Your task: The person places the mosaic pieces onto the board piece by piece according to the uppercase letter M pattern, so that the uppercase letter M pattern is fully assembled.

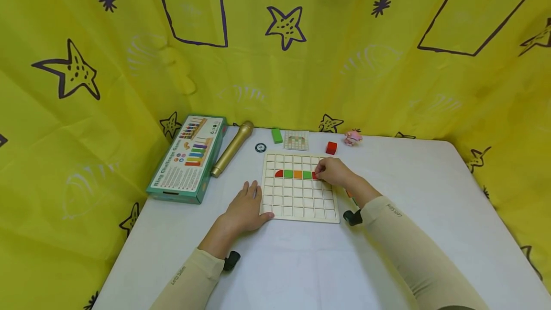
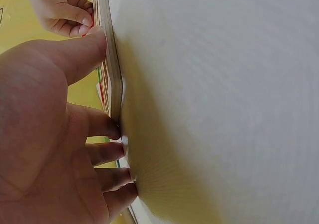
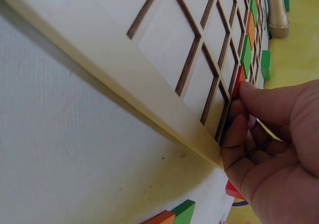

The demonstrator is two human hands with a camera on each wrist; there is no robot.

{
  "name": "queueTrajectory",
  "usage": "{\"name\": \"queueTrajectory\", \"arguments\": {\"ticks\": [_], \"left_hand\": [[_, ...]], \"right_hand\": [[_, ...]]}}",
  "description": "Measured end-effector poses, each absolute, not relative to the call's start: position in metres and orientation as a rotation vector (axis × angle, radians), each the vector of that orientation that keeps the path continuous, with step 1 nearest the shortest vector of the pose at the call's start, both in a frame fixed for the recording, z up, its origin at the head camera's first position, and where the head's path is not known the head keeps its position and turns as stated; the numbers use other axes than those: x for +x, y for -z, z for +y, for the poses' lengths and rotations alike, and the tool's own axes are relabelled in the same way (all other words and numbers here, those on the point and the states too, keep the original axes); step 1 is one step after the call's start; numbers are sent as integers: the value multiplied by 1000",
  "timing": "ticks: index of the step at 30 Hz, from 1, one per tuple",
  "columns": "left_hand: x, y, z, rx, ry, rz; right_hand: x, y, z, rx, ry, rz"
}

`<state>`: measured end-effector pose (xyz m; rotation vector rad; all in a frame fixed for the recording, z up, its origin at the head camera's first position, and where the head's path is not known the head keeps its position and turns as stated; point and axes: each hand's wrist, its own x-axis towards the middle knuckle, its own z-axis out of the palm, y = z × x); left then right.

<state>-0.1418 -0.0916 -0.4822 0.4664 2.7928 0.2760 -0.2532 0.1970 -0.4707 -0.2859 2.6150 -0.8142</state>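
Note:
A pale wooden grid board (image 1: pixel 301 197) lies on the table. Along one of its upper rows sit a red rounded tile (image 1: pixel 279 173), a green tile (image 1: pixel 288 174), an orange tile (image 1: pixel 298 174) and a second green tile (image 1: pixel 307 175). At the right end of that row, my right hand (image 1: pixel 335 172) pinches a red tile (image 3: pixel 237 84) between thumb and fingers, down at the grid. My left hand (image 1: pixel 244 208) rests by the board's left edge, fingers extended and thumb at the lower left corner.
Behind the board are a green block (image 1: pixel 277 136), a small pattern card (image 1: pixel 296 140), a red block (image 1: pixel 331 148), a pink figurine (image 1: pixel 353 138) and a round dark disc (image 1: pixel 260 147). A gold microphone (image 1: pixel 233 148) and a game box (image 1: pixel 187 159) lie left. Loose tiles (image 3: pixel 183 212) lie right of the board.

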Motion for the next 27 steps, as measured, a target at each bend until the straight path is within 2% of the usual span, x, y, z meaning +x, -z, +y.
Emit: {"name": "queueTrajectory", "arguments": {"ticks": [27], "left_hand": [[-141, 482, -91, 461, -276, 2786]], "right_hand": [[-250, 475, 200, -315, 845, 2652]]}}
